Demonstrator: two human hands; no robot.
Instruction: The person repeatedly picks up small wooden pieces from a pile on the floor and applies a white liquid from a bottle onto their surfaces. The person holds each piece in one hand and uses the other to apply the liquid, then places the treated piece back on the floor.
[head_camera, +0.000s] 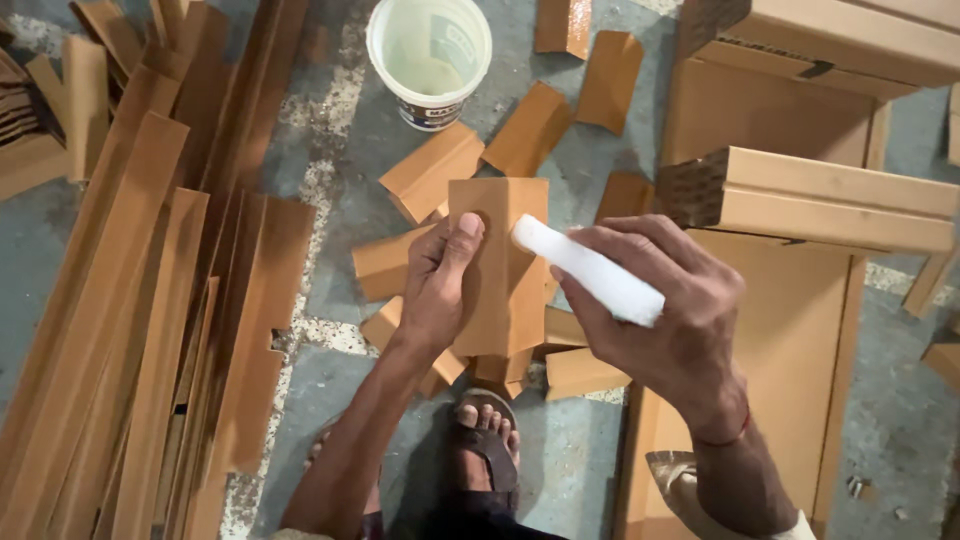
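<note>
My left hand (440, 285) grips a short brown cardboard angle piece (505, 270), holding it upright with the thumb pressed on its face. My right hand (665, 320) is closed around a white stick-shaped bar (590, 268), whose tip touches the upper right edge of the angle piece. Below my hands, several similar short cardboard angle pieces (575, 372) lie scattered on the grey floor. My sandalled foot (488, 440) shows beneath them.
A white plastic bucket (430, 55) stands on the floor ahead. Long cardboard angle strips (150, 300) are piled on the left. Flat cardboard boards and stacked honeycomb cardboard blocks (820, 200) lie on the right.
</note>
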